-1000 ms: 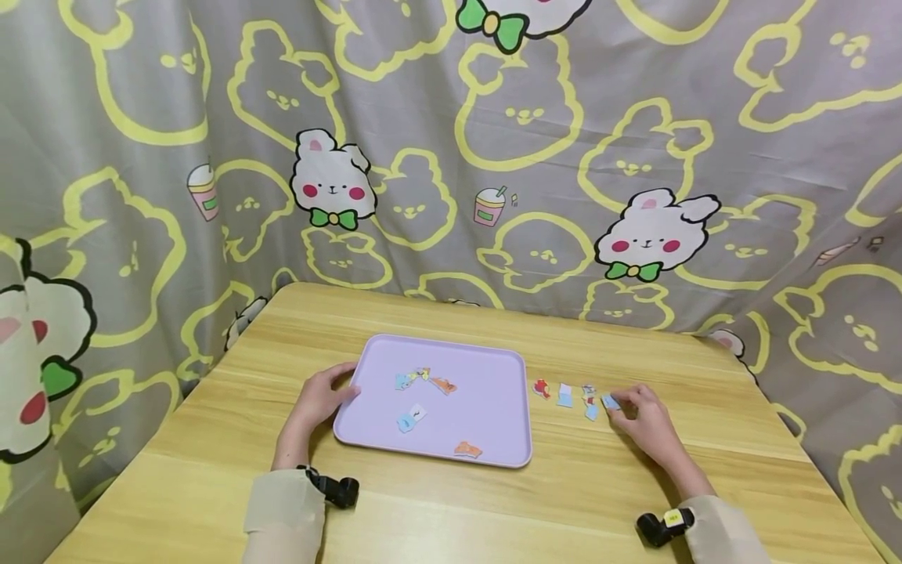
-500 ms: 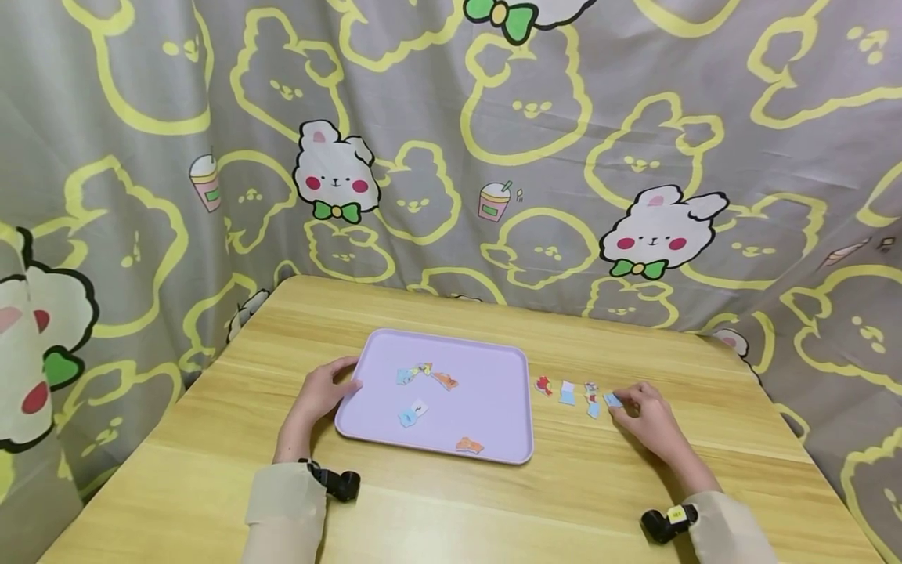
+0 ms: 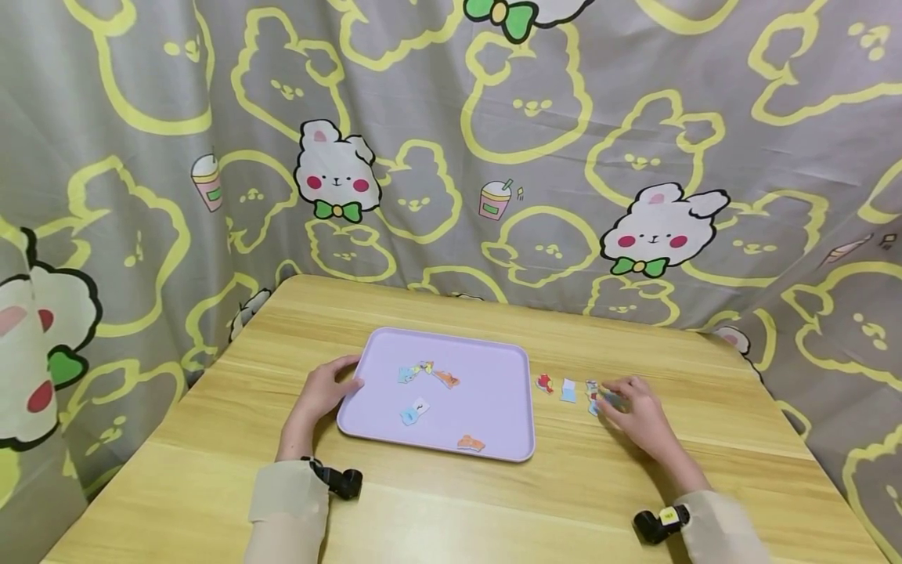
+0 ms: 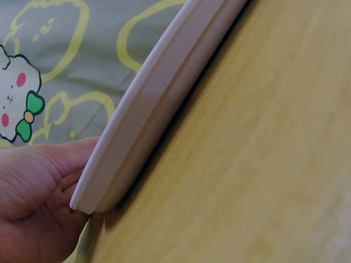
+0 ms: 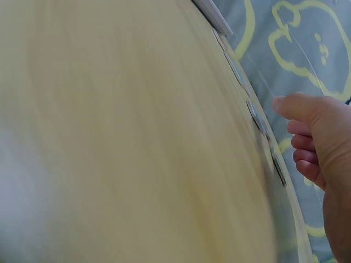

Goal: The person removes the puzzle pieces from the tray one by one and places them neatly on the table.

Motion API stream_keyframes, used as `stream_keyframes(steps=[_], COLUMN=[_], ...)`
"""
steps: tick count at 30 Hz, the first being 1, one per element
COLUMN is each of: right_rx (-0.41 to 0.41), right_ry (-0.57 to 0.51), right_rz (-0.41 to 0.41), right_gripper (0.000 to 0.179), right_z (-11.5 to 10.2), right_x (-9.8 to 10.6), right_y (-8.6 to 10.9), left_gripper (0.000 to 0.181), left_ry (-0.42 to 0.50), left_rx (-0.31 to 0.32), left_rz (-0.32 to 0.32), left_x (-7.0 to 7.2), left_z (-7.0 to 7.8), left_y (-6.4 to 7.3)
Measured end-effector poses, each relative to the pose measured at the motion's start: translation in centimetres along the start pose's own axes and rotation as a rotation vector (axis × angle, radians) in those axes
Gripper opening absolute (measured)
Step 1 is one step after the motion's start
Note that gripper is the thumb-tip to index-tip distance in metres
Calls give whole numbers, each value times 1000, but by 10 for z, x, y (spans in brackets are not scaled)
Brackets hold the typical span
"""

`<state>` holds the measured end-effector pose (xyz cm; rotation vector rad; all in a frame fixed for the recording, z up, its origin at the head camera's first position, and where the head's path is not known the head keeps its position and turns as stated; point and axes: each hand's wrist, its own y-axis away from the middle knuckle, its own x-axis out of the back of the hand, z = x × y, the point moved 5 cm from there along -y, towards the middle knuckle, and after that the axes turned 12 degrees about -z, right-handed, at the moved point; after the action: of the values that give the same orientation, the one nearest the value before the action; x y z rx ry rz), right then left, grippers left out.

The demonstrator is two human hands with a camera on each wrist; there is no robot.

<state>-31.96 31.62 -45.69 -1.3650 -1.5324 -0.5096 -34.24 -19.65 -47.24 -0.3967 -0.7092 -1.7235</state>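
My left hand (image 3: 322, 399) grips the left rim of a lilac tray (image 3: 486, 352), thumb over the edge. In the left wrist view the fingers are partly hidden behind the tray's side wall (image 4: 137, 115). My right hand (image 3: 641, 415) hovers over puzzle pieces at the tray's right, thumb and index finger apart. Just left of its fingertips lie patterned pieces (image 3: 593, 387); a blue piece (image 3: 613, 401) shows partly between thumb and finger. The right wrist view has the thumb (image 5: 296, 107) raised above flat pieces (image 5: 278, 166) on the table, with nothing visibly held.
A red piece (image 3: 544, 383) and a white-and-blue piece (image 3: 568, 390) lie between the tray and my right hand. On the tray are joined pieces (image 3: 425, 368), a blue-and-white pair (image 3: 414, 411) and an orange piece (image 3: 470, 443). A patterned curtain (image 3: 437, 172) hangs behind the wooden table (image 3: 451, 509).
My right hand has moved slightly left, from the blue piece at the row's end to over the patterned pieces beside it. The left hand keeps its hold on the tray.
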Motion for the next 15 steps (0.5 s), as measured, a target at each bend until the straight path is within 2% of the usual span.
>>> stream_keyframes(steps=[7,15], right_rx=[140,305], right_ry=[-71,-126], right_rz=[8,-49], right_gripper=[35,43], right_z=[-29,-70], right_x=[-17,-40], right_y=[-10,-21], left_gripper=[51,51], left_ry=[0,-2], left_rx=[-9,-16], left_rz=[6,6], left_x=[0,0], left_z=[0,-1], left_y=[0,0])
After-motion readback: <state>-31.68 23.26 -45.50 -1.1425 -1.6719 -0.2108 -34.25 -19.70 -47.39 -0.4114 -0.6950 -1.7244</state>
